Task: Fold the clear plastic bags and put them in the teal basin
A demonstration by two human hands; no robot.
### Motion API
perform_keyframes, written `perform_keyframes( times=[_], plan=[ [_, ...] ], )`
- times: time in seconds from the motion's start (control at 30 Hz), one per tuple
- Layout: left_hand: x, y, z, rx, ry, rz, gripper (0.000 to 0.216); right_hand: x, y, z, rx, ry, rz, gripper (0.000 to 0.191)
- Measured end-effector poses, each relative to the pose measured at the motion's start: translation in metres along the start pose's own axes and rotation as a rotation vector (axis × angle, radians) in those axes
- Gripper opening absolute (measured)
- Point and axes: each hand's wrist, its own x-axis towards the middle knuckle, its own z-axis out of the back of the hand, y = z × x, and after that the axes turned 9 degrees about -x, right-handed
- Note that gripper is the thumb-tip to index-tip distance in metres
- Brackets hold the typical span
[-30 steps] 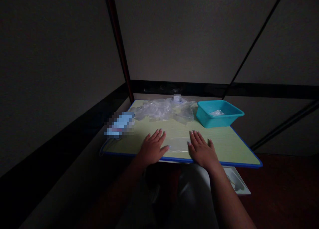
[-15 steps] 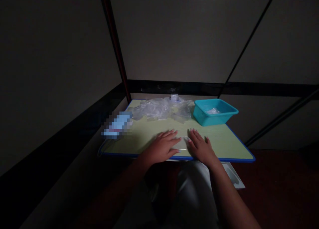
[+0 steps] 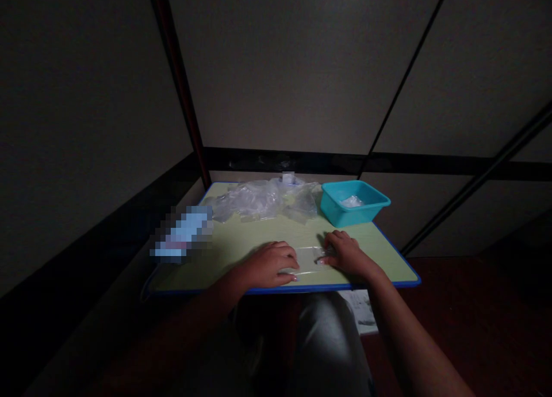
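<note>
A flat clear plastic bag (image 3: 307, 260) lies near the front edge of the table, stretched between my two hands. My left hand (image 3: 272, 264) rests on its left end, fingers extended and slightly bent, pressing it to the tabletop. At the right end, my right hand (image 3: 346, 253) has its fingers curled and thumb drawn in, gripping the film, which puckers there. The fingers partly hide both ends of the bag.
Crumpled clear plastic bags (image 3: 259, 199) are piled along the back of the yellow-green table (image 3: 241, 241). A turquoise basin (image 3: 353, 214) at the back right contains clear plastic (image 3: 352, 201). A blurred blue item (image 3: 183, 234) lies at the left edge. Walls stand behind and left.
My right hand has gone from lying flat to curling its fingers at the bag's right end. The hands are farther apart, exposing more of the bag. The camera view has shifted.
</note>
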Motion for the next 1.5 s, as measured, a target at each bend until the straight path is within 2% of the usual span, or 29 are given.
perform_keyframes(
  times=[0.27, 0.63, 0.77, 0.87, 0.97, 1.1, 1.3, 1.5],
  plan=[
    [-0.006, 0.001, -0.003, 0.015, 0.0, -0.011, 0.025, 0.006, -0.016, 0.0, 0.075, 0.083, 0.144, 0.03],
    [-0.009, 0.0, -0.006, 0.074, 0.013, -0.024, 0.027, -0.003, -0.012, 0.005, 0.265, 0.027, 0.071, 0.027],
    [-0.009, 0.0, -0.007, 0.078, 0.01, -0.029, 0.027, 0.003, -0.01, 0.004, 0.139, 0.029, 0.011, 0.037],
    [-0.009, 0.001, -0.008, 0.079, -0.004, -0.04, 0.026, 0.008, -0.01, 0.002, 0.027, 0.087, 0.029, 0.033],
    [-0.009, 0.003, -0.01, 0.082, -0.016, -0.054, 0.026, 0.011, -0.012, 0.003, 0.024, 0.129, 0.061, 0.03],
    [-0.009, 0.006, -0.013, 0.093, -0.033, -0.065, 0.026, 0.01, -0.016, 0.006, 0.182, 0.168, 0.064, 0.027],
    [-0.01, 0.007, -0.014, 0.096, -0.024, -0.074, 0.028, 0.007, -0.023, -0.001, 0.494, 0.143, -0.016, 0.026],
    [-0.01, 0.009, -0.015, 0.074, -0.025, -0.066, 0.029, 0.011, -0.027, -0.002, 0.819, 0.23, -0.104, 0.028]
  ],
)
